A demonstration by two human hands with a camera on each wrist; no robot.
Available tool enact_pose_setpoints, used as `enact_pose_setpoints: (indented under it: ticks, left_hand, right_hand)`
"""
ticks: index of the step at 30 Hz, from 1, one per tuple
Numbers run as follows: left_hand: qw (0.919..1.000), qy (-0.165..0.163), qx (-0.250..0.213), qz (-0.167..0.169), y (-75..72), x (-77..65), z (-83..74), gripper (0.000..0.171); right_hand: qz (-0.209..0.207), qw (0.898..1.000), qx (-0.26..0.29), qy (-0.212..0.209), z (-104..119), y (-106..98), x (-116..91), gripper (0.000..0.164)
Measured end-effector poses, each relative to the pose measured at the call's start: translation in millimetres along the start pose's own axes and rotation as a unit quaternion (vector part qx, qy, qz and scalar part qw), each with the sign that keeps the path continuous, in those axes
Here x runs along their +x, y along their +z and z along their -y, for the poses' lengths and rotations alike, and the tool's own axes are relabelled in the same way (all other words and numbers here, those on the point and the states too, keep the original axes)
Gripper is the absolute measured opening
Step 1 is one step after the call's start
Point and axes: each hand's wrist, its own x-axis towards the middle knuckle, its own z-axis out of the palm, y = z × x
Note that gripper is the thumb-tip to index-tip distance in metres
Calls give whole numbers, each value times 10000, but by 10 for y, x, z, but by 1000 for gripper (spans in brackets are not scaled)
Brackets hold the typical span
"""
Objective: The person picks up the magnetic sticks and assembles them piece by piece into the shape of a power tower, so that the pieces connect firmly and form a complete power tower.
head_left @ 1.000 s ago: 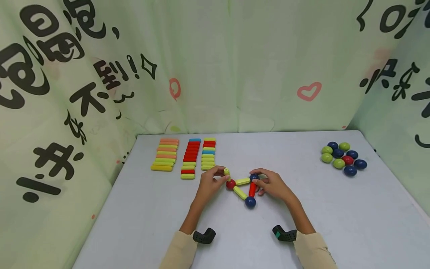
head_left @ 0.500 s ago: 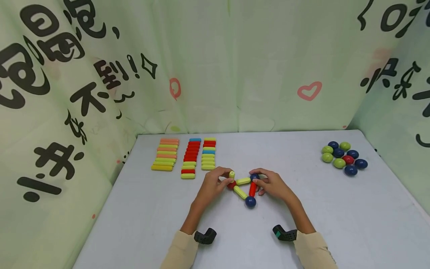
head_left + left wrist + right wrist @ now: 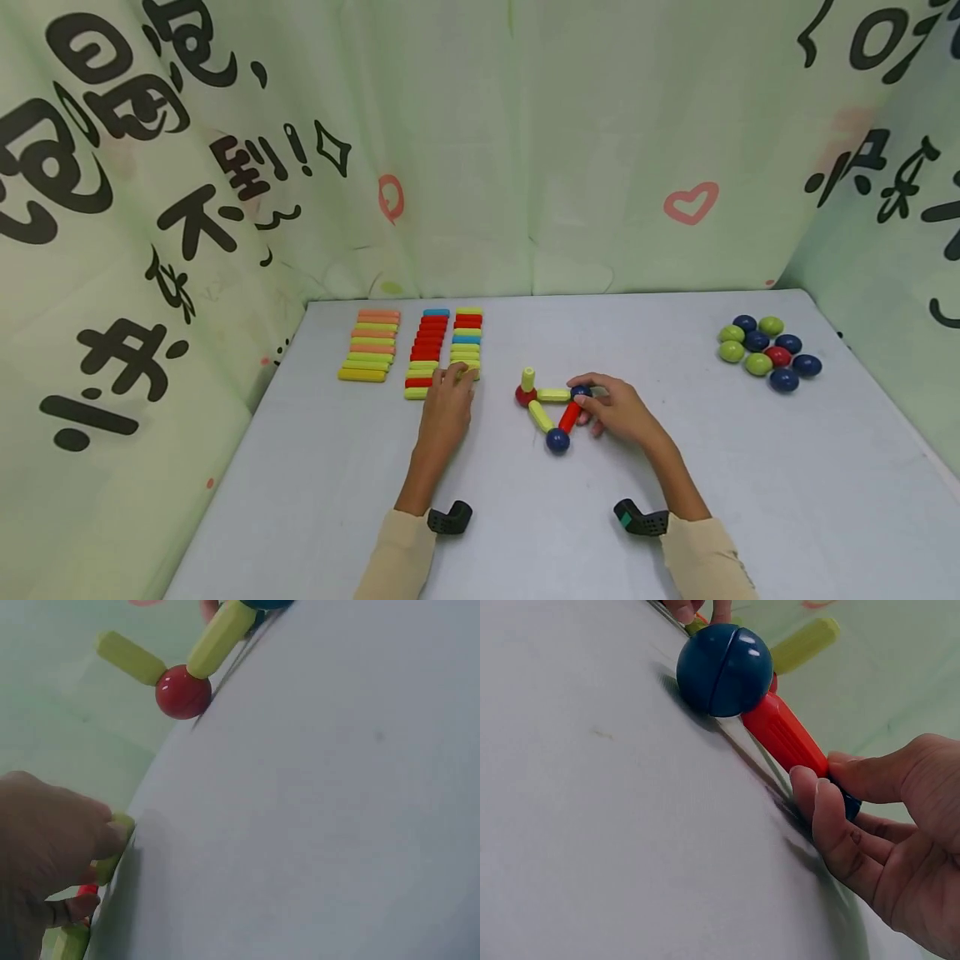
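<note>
A triangle of magnetic sticks and balls stands on the white table. Its corners are a red ball (image 3: pixel 523 397), a front blue ball (image 3: pixel 557 440) and a right-hand blue ball (image 3: pixel 581 391). Two yellow-green sticks (image 3: pixel 553 395) and a red stick (image 3: pixel 571 416) join them; another yellow-green stick (image 3: pixel 528 379) stands upright on the red ball. My right hand (image 3: pixel 624 410) holds the right-hand blue ball between thumb and fingers. At the near end of the third stick column, my left hand (image 3: pixel 446 414) pinches a yellow-green stick (image 3: pixel 112 851), partly hidden by the fingers.
Left of the triangle lie three columns of sticks: an orange and yellow one (image 3: pixel 369 346), a mostly red one (image 3: pixel 428 337) and a mixed one (image 3: pixel 467 329). Several loose blue, green and red balls (image 3: pixel 777 357) are grouped at the far right. A printed curtain (image 3: pixel 525 167) hangs behind the table.
My left hand has let go of the red ball with its upright stick and moved left to the third column. The triangle has turned slightly and shifted right, with my right hand still on its blue ball.
</note>
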Motion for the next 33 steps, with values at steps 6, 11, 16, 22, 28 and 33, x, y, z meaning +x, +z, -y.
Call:
enact_pose_setpoints:
  ticks: [6, 11, 16, 22, 28, 33]
  left_hand:
    - [9989, 235, 376, -177, 9, -2, 27, 38]
    - [9996, -18, 265, 68, -27, -9, -23, 30]
    - [9869, -433, -1521, 333, -37, -17, -146, 26]
    - [9312, 149, -3611, 462, -45, -11, -421, 28]
    - [9256, 486, -3720, 503, 5, -53, -547, 25]
    - [9295, 455, -3626, 490, 8, -51, -524, 27]
  right_hand:
    - [-455, 9986, -254, 116, -29, -54, 0, 30]
    - [-571, 9973, -448, 66, -54, -59, 4, 34]
    - [-430, 9975, -566, 40, -78, -38, 4, 38]
    - [-512, 9963, -683, -60, -80, -21, 7, 38]
    - [-550, 9957, -715, -195, -62, -13, 7, 39]
    - [-573, 9949, -787, -280, -49, -4, 16, 39]
